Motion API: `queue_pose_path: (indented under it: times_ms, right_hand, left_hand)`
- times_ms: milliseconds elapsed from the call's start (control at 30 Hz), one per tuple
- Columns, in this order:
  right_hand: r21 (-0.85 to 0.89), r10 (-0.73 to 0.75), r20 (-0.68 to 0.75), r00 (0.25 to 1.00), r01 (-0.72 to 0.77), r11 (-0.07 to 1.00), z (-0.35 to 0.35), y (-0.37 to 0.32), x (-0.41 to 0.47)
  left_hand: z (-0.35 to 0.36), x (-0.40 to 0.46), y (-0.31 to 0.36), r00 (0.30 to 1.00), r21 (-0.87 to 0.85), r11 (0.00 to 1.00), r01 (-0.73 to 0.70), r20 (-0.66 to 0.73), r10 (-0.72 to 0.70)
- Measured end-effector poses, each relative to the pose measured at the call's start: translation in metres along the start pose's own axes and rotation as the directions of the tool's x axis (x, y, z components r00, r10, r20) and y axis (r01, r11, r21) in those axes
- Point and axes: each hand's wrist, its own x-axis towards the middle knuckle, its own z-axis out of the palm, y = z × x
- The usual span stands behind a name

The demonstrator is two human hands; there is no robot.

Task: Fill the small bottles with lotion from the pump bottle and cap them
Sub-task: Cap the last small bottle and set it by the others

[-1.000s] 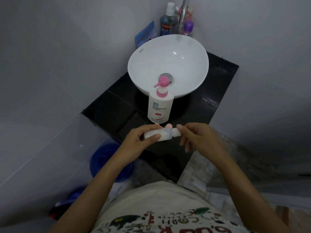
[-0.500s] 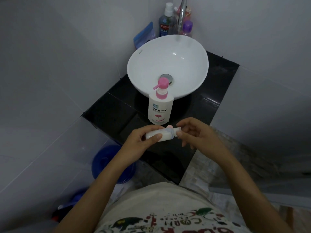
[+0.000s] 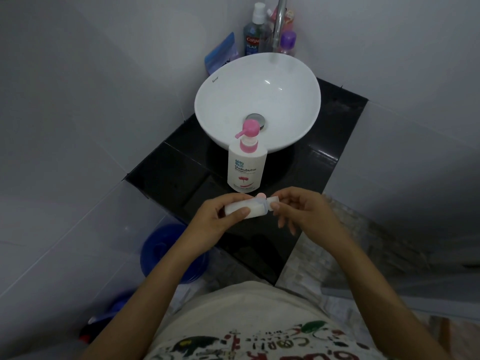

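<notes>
A white pump bottle (image 3: 245,169) with a pink pump head stands upright on the black counter (image 3: 179,175), just in front of the basin. A small clear bottle (image 3: 253,209) filled with white lotion lies sideways in the air above the counter's near edge. My left hand (image 3: 220,218) grips its body. My right hand (image 3: 298,207) pinches the white cap (image 3: 274,201) at the bottle's right end. Behind the small bottle a pink round thing (image 3: 260,195) shows partly; I cannot tell what it is.
A white bowl basin (image 3: 228,100) with a metal drain sits on the counter under a chrome tap (image 3: 280,19). Behind it stand a mouthwash bottle (image 3: 253,35), a purple-capped bottle (image 3: 287,42) and a blue pouch (image 3: 220,54). A blue bucket (image 3: 161,253) stands on the floor at left.
Both hands have stayed together on the small bottle. The right hand's fingers have shifted on the cap. The view has tilted slightly.
</notes>
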Motion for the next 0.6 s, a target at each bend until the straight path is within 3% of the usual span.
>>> queue_pose_path:
  times_ms: [333,600]
  right_hand:
    - [0.082,0.093,-0.147,0.985,-0.082,0.993,0.022,0.005,0.0]
    - [0.091,0.113,-0.172,0.979,-0.099,0.991,0.026,0.007,0.003]
  left_hand:
    - [0.003,-0.002,-0.003,0.997,0.139,0.99,-0.02,-0.077,0.031]
    - [0.001,-0.001,-0.01,0.994,0.188,0.982,-0.013,-0.101,0.032]
